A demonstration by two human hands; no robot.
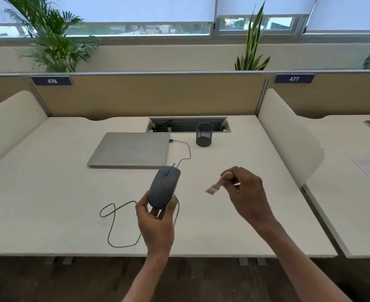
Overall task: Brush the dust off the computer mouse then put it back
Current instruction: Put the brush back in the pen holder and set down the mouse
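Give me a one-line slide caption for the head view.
Left hand holds the wired mouse above the desk; right hand grips a small brush beside it.

Bare desktop (234, 214) beside laptop (129, 152)

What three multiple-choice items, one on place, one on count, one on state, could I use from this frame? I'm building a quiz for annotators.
1. Where is the mesh pen cup?
A. Right of the laptop, by the cable hatch
B. On top of the laptop
C. On the floor

2. How many numbered desk labels show?
A. One
B. Two
C. Four

3. What state is the mouse in?
A. Lying on the desk
B. Held up in the left hand
C. Inside the pen cup

Answers:
1 A, the cup stands on the desk beside the hatch.
2 B, 476 and 477.
3 B, fingers wrap its rear end while the right hand holds the brush.
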